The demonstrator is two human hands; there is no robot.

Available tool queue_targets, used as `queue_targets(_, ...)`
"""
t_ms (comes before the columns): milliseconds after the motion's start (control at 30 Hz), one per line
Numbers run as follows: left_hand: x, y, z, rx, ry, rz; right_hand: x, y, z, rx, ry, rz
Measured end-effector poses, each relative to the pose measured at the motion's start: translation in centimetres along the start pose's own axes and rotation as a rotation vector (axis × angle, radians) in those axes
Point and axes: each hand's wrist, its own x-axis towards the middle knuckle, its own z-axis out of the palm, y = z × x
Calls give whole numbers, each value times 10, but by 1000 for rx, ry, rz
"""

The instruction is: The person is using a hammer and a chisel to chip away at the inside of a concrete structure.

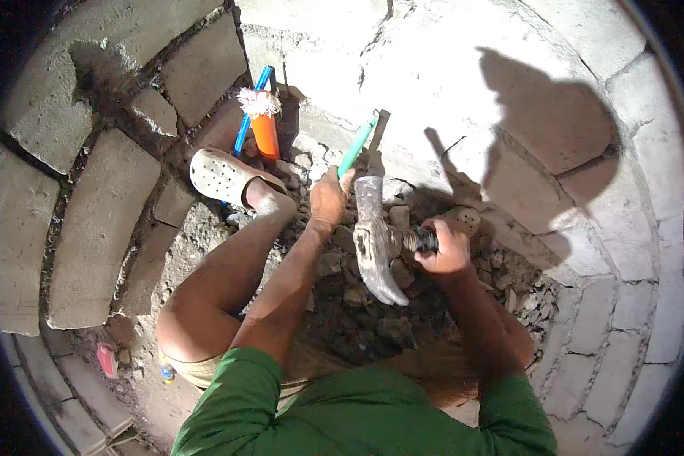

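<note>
Centrally, a worn metal claw hammer [374,247] hangs above a bed of broken rubble [330,267], its head side-on, with the striking end pointing away from the person and the 2 curved claws pointing back toward the body. Its handle runs rightward into the right hand [447,247], which is clamped around the dark grip near the head. Just to the left, the left hand [329,199] is closed around the near end of a slim green rod [357,144], which slants away and slightly to the right, over the pale stone. Whether its far tip touches that stone I cannot tell. The 2 hands are apart, with the hammer head between them, and the hammer and rod do not appear to touch.

Beyond the left hand, an orange tube [264,137] with a frayed, pinkish-white top stands beside a leaning blue bar [243,135]. Nearer, a beige perforated clog [219,178] covers the left foot; a second clog [464,220] shows partly behind the right hand. The person sits with bent knees in a green shirt [357,418]. Large paving slabs [95,235] surround the rubble, and a dark shadow [547,114] falls across those at upper right. A small red object [107,359] lies at lower left.
</note>
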Motion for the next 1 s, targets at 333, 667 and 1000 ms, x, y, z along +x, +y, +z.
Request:
queue_targets(333,0,30,-20,140,-16,8,15,-20,1,98,-84,222)
queue_targets(667,6,36,-17,210,-45,-55,49,23,29,-192,-151,340)
queue_targets(1000,4,43,-17,237,-131,-168,40,55,26,-143,-159,319)
